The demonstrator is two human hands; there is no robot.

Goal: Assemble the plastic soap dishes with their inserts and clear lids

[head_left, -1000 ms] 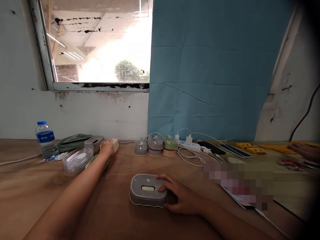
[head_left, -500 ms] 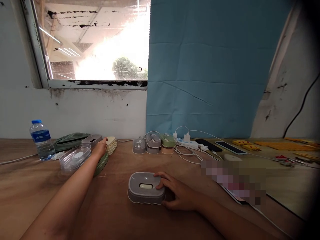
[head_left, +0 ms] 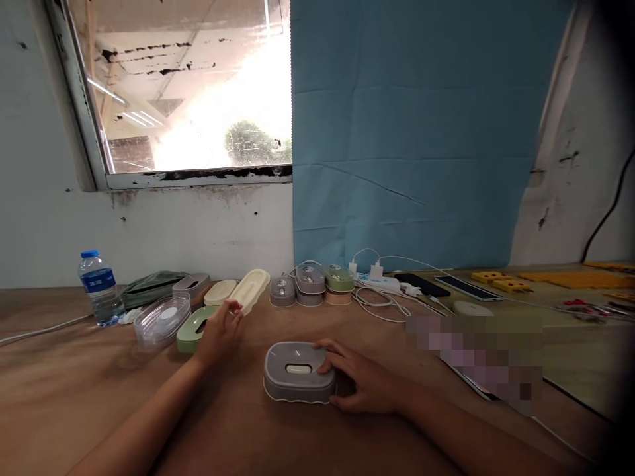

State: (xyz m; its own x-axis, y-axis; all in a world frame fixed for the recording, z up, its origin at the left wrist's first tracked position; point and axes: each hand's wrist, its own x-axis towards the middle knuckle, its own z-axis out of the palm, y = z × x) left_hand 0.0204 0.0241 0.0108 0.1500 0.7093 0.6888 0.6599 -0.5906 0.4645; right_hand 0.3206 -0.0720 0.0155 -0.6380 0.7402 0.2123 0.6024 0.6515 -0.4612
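Observation:
Pinched by its near end in my left hand (head_left: 223, 327), a cream plastic tray (head_left: 252, 289) tilts up off the table. More cream trays (head_left: 219, 292) lie stacked just left of it. A grey oval box (head_left: 288, 387) with a slot in its top rests on the table in front of me; cream shows in the slot and along its bottom rim. The fingers and thumb of my right hand (head_left: 364, 380) grip its right end. Partly behind my left hand is a green oval shell (head_left: 187, 340) with a slot. A grey shell (head_left: 191, 285) sits behind it.
Clear plastic shells (head_left: 161, 320), a green pouch (head_left: 151, 287) and a water bottle (head_left: 100, 291) stand at left. Several closed boxes (head_left: 310, 281) line the back. A power strip (head_left: 380, 283) with cables and phones (head_left: 469, 288) occupy the right.
My left hand has lifted a cream tray from the stack and brought it right and nearer. My right hand stays on the grey box. The view has shifted slightly.

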